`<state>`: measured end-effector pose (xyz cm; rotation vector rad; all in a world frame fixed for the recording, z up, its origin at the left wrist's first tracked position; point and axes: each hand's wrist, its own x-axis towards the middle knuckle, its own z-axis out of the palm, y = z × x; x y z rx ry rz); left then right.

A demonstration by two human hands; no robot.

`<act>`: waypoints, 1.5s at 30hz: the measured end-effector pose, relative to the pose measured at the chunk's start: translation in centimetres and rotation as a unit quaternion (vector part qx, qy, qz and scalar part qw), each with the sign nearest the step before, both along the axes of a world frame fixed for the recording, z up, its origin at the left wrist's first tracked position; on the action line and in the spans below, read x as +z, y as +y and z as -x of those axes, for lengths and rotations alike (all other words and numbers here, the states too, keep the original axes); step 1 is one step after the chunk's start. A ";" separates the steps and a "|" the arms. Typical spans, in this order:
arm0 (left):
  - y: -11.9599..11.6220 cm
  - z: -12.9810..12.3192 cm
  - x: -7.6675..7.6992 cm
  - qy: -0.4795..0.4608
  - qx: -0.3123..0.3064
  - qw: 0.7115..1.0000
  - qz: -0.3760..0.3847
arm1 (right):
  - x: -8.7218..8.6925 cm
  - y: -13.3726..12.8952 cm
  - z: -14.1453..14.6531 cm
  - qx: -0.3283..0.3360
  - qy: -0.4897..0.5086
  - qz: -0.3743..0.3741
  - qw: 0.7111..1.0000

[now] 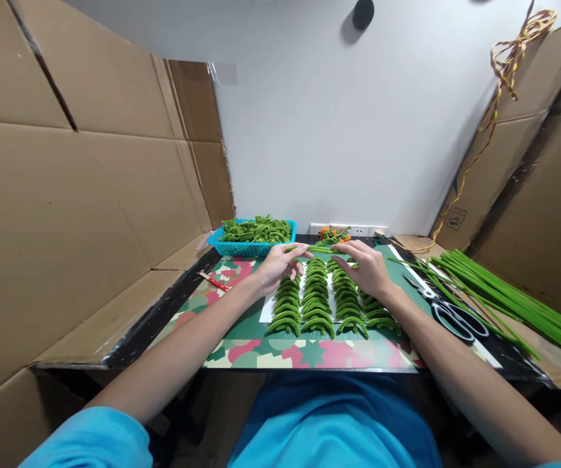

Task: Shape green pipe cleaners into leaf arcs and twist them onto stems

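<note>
My left hand [284, 265] has its thumb and fingers closed on one end of a green chenille stem [323, 249], held level above the far part of the mat. At the other end, my right hand [366, 265] grips the stem with its fingertips. Beneath and in front of both hands lie several columns of curved green chenille pieces [316, 292], stacked in overlapping rows on a white sheet [264, 314]. My right hand and forearm hide part of the rightmost column.
A blue basket [251, 248] of green chenille pieces stands at back left. Orange and green pieces [335, 235] lie by a power strip [361, 230]. Scissors [456, 320] and long green stems [509, 296] lie at right. Cardboard walls [90, 182] flank the table; a yellow cord [489, 130] hangs at right.
</note>
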<state>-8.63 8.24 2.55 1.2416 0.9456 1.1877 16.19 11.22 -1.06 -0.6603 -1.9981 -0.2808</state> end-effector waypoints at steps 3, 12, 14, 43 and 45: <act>0.2 0.1 -0.3 0.006 -0.002 1.000 -0.008 | 0.0 -0.1 0.1 0.004 -0.014 -0.001 1.000; 0.4 0.0 -0.8 0.010 -0.022 1.000 -0.009 | 0.0 0.0 0.2 0.005 -0.024 -0.008 1.000; 0.2 -0.1 -0.8 0.017 -0.025 0.999 -0.010 | 0.1 -0.1 0.1 0.008 -0.025 -0.002 1.000; -0.8 -1.0 -0.5 0.059 -0.043 0.996 -0.041 | 1.3 -0.8 1.2 0.133 0.298 0.299 0.897; -0.8 -1.1 -0.5 0.062 -0.041 0.996 -0.045 | 1.2 -0.8 1.2 0.131 0.307 0.309 0.891</act>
